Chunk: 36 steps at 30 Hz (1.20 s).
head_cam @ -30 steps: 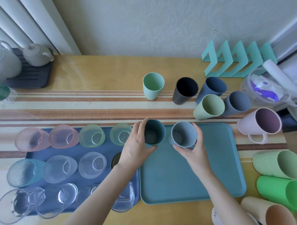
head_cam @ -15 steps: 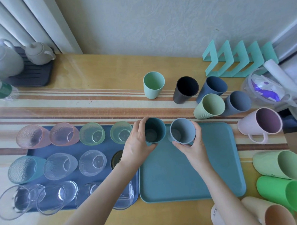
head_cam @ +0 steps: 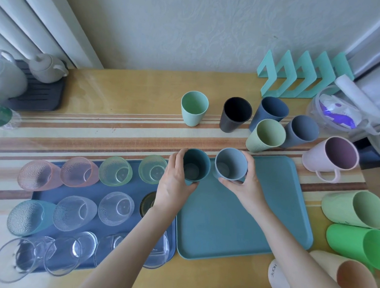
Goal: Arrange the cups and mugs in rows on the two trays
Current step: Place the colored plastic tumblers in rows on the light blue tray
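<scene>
Two hands curled round cups: left hand (head_cam: 175, 184) grips teal cup (head_cam: 195, 164), right hand (head_cam: 245, 185) grips grey cup (head_cam: 230, 164).

A dark teal cup (head_cam: 196, 164) is gripped by the left hand (head_cam: 174, 182), and just right of it a grey-blue cup (head_cam: 231, 164) is gripped by the right hand (head_cam: 246, 185), over the far edge of the teal tray (head_cam: 258, 212).

Striped wooden table (head_cam: 121, 90) (pale patterned wall (head_cam: 190, 24)).

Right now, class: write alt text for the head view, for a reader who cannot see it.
A person's left hand grips a dark teal cup and the right hand a grey-blue cup at the far edge of a teal tray; a blue tray beside it holds glasses.
</scene>
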### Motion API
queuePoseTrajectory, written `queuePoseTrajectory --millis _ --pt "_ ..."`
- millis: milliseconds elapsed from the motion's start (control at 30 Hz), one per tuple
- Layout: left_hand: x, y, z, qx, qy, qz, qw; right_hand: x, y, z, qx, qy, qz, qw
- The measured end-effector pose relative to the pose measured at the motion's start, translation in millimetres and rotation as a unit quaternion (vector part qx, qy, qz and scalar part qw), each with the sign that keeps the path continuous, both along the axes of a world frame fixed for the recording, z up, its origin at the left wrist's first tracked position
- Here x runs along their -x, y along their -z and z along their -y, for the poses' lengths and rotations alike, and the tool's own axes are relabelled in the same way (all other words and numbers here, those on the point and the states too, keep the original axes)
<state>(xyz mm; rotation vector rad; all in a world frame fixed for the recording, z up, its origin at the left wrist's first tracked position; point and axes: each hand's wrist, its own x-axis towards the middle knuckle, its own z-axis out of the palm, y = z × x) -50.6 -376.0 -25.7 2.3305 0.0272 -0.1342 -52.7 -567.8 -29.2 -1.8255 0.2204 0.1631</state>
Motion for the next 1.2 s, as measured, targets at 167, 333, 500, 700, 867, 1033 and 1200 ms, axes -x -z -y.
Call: queuePoseTrajectory --millis 167,333,500,700,867,1033,1200 --pt "0.4 -1.0 0.7 -0.003 -0.002 -0.003 1.000 -0.6 0.2 0.4 0.001 -0.001 0.000 1.000" --pt "0.6 -1.7 0.3 -0.008 -0.004 -0.001 1.000 -0.8 0.9 0.7 0.006 0.000 -0.006 1.000" --pt "0.7 -1.7 -0.3 -0.008 -0.002 -0.003 1.000 -0.9 2.9 0.8 0.013 0.004 -0.011 1.000" --pt "2.1 0.9 -3.6 -0.015 0.000 0.000 1.000 -1.2 3.7 0.2 0.013 0.007 -0.013 1.000" --pt "5.5 -0.7 -6.9 -0.020 0.011 -0.012 1.000 2.4 9.7 4.9 0.036 0.000 -0.035 0.999" --pt "9.8 -23.5 -10.5 -0.045 0.010 0.041 0.998 12.7 -7.1 12.9 0.143 -0.049 -0.049 0.987" --pt "-22.2 -56.1 -19.3 -0.004 -0.011 0.141 0.990 1.0 -53.3 26.1 0.176 -0.020 -0.028 0.984"
